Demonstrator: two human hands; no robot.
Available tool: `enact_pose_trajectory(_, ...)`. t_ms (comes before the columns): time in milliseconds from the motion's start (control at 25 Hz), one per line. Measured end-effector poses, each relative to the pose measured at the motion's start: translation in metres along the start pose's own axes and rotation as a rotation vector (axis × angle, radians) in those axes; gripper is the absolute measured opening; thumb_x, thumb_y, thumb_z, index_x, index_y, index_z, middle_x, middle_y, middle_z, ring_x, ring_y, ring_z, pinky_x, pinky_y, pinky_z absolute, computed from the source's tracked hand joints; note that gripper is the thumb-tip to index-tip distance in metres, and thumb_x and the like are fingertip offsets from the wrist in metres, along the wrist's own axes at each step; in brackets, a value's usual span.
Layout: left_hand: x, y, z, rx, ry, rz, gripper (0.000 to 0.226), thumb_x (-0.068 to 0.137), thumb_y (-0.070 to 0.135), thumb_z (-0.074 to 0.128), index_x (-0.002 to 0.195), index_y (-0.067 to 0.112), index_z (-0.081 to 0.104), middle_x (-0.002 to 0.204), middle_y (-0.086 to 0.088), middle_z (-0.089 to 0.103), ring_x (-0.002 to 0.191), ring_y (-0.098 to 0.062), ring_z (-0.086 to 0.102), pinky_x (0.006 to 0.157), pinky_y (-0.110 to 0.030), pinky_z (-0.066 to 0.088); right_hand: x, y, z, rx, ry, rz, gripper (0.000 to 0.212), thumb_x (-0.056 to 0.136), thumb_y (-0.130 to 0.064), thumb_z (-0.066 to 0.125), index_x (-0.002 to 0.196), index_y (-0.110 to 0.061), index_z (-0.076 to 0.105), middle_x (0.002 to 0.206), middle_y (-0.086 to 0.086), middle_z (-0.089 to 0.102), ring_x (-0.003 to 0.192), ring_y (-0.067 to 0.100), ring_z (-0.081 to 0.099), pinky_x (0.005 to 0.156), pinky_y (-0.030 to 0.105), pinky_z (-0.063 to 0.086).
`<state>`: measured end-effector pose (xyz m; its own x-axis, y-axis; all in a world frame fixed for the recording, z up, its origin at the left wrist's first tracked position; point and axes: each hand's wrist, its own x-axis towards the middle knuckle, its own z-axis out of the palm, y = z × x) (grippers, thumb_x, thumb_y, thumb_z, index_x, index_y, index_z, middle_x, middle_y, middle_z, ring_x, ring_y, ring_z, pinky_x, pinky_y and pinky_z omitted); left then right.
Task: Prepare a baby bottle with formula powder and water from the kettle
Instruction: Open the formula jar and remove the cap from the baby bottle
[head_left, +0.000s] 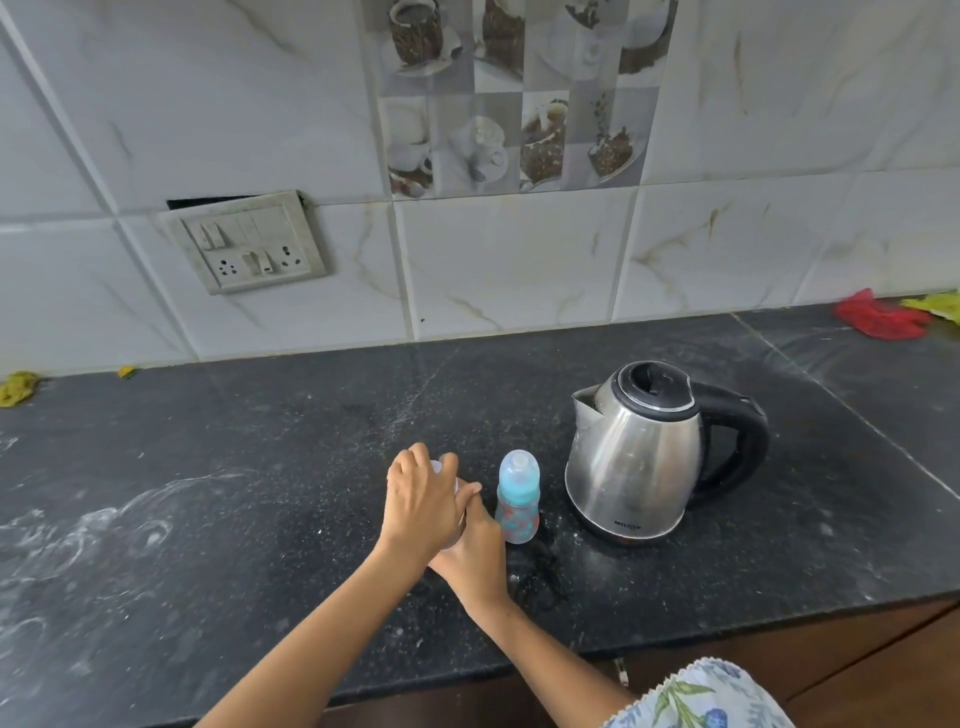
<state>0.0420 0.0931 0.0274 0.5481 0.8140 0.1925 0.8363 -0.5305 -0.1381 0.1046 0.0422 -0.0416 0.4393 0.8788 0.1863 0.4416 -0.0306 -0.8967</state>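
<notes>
Patterned sleeve (701, 693) is seen at the bottom edge, on the right arm. Both forearms are stretched over the dark counter (260, 467). At far left a yellow rag (18, 387) is lying by the wall, and white smears are spread over the counter's left part. On the tiled wall a switch plate (249, 241) is mounted. Left hand (418, 501) is curled round a pale container (439, 467), mostly hidden; what it is cannot be told. Right hand (475, 545) is tucked under and against the left, fingers reaching to the same container; its exact hold cannot be told. Just right of the hands a bottle (517, 499) is stood upright, blue collar, clear cap on, untouched. Near it on the right a steel kettle (644, 452) is stood, lid closed, spout facing left, black handle to the right. At far right a red cloth (878, 317) and a yellow one (935, 304) are lying by the wall.
</notes>
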Motion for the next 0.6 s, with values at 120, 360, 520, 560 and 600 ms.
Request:
enact_pose_trajectory(120,-0.002,0.006,-0.016,0.029,-0.198,-0.213,0.075,0.082,0.078,0.021,0.105,0.011,0.048,0.1,-0.01,0.056,0.091,-0.025,0.056,0.071,-0.03,0.039,-0.002,0.001,0.001,0.002,-0.017,0.043,0.068,0.06,-0.053,0.072,0.12,-0.026,0.055,0.092,-0.01,0.071,0.084,0.005,0.066,0.068,0.024,0.053)
enact_pose_trajectory(360,-0.017,-0.036,-0.04,-0.078,-0.326,-0.128,0.068,0.085,0.06,0.054,0.127,0.007,0.045,0.137,-0.011,0.05,0.119,-0.026,0.05,0.089,-0.031,0.041,-0.002,0.002,-0.002,-0.043,-0.019,0.063,0.097,0.043,-0.054,0.083,0.129,-0.024,0.051,0.113,-0.013,0.068,0.103,0.005,0.063,0.082,0.023,0.053)
enact_pose_trajectory(520,-0.006,-0.041,-0.037,-0.441,-0.446,0.154,0.084,0.082,0.012,0.064,0.149,0.032,0.018,0.159,0.001,0.015,0.144,-0.02,0.019,0.111,-0.036,0.03,-0.003,0.0,-0.005,-0.045,-0.026,0.061,0.095,0.045,-0.048,0.088,0.129,-0.024,0.05,0.117,-0.015,0.066,0.107,0.002,0.061,0.088,0.022,0.052)
enact_pose_trajectory(560,-0.004,-0.037,-0.036,-0.421,-0.349,0.141,0.075,0.082,0.017,0.064,0.146,0.033,0.029,0.154,0.004,0.03,0.139,-0.017,0.03,0.105,-0.033,0.038,-0.003,-0.002,-0.006,-0.055,-0.026,0.064,0.094,0.045,-0.047,0.088,0.128,-0.025,0.05,0.115,-0.015,0.066,0.105,0.003,0.062,0.086,0.023,0.052)
enact_pose_trajectory(600,-0.003,-0.033,-0.037,-0.359,-0.22,0.087,0.064,0.081,0.027,0.066,0.14,0.032,0.04,0.143,0.006,0.044,0.13,-0.015,0.04,0.095,-0.031,0.044,-0.003,-0.003,-0.006,-0.066,-0.028,0.064,0.093,0.045,-0.048,0.088,0.127,-0.026,0.051,0.113,-0.015,0.067,0.103,0.003,0.063,0.084,0.023,0.053)
